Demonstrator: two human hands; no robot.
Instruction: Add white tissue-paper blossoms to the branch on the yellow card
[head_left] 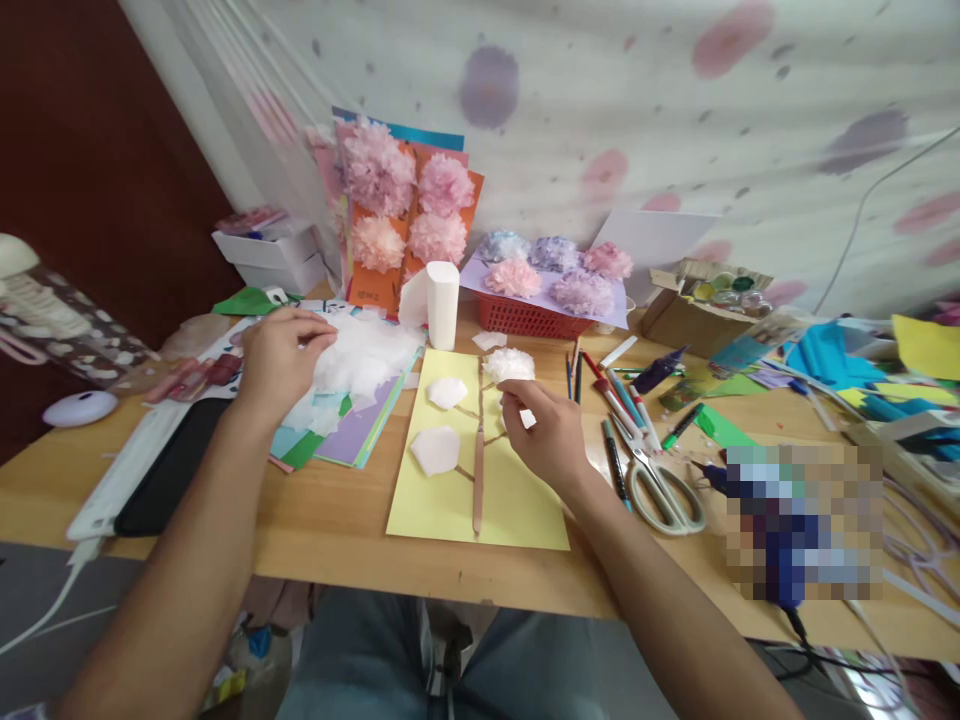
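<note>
Head view: yellow sheet (517, 510) lies flat on the table (337, 535), toward the near edge; looks like thin card, light and bendy, so take it by a bare near corner, clear of the brown strip (478, 485) down its middle. White paper piece (436, 452) on the sheet's left half: looks light, lift by its rim. Scissors (661, 490) right of the sheet: rigid, heavier, grab the loops. Right hand (551, 430) over the sheet's far right part, fingers curled near each other; can't tell if they clamp anything. White puff (510, 362) at the sheet's far right corner, just past those fingers: should be near weightless and crush easily, so hold low at the base, not the frills. Left hand (277, 360) left of the sheet, at the white tissue heap (356, 360); thumb and fingertips close, can't tell if a ply is pinched. Tissue should be soft, tear-prone; pinch one corner. Red basket (525, 315) well beyond the sheet.
</note>
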